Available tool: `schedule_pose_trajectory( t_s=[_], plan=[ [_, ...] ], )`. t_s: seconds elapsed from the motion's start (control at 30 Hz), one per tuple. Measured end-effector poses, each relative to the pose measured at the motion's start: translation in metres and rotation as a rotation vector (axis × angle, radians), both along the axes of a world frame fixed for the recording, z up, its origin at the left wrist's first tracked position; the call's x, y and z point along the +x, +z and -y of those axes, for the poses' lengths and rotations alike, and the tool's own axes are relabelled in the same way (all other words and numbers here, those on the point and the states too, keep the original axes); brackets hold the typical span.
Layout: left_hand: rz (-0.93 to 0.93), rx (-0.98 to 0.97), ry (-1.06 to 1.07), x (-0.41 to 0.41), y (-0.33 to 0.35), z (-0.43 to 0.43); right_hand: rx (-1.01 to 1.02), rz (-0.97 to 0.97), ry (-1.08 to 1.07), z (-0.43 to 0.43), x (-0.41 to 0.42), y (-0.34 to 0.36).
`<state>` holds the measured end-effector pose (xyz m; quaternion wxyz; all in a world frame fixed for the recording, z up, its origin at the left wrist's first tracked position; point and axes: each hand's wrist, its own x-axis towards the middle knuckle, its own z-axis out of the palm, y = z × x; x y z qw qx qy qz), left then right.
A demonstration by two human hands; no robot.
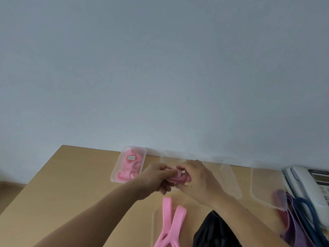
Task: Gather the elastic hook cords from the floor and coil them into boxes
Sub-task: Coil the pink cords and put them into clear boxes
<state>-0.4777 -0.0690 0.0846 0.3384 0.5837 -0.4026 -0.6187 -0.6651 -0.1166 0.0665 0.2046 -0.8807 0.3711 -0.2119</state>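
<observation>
Matt pink elastic band (171,221), frosted clear plastic box (128,164), smooth wood-look table (71,184).

On the wooden table (62,184) are laid a clear box (115,174) of pink bands (130,169), clear lids (231,182) and a telephone (302,186).

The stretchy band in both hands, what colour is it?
The flat elastic band is pink, best seen in the head view.

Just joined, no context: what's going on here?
A person at a wooden table is coiling a pink band: the left hand and right hand both grip its rolled end, and the loose rest trails toward the camera. A clear box by the wall already holds a second pink band. Another box, a blue band, a purple band and a desk phone sit at the right.
</observation>
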Motion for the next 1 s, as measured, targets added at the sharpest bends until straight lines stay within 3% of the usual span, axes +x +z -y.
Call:
schedule_pose_trajectory(
  t_s=[0.17, 0.23, 0.37, 0.77, 1.0],
  plan=[
    [0.087, 0.070, 0.059, 0.017, -0.028, 0.033, -0.074, -0.035, -0.057, 0.023, 0.019, -0.019],
    [0.273, 0.047, 0.126, 0.030, -0.043, 0.047, -0.088, -0.092, -0.093, 0.038, 0.028, -0.030],
    [0.599, 0.005, 0.017, 0.051, -0.075, 0.073, -0.097, -0.195, -0.123, 0.070, 0.048, -0.051],
    [0.659, 0.023, -0.116, 0.053, -0.122, 0.088, -0.105, -0.522, -0.108, 0.108, 0.074, -0.097],
    [0.676, 0.009, -0.156, 0.057, -0.121, 0.088, -0.256, -0.664, -0.167, 0.099, 0.088, -0.100]
  ],
)
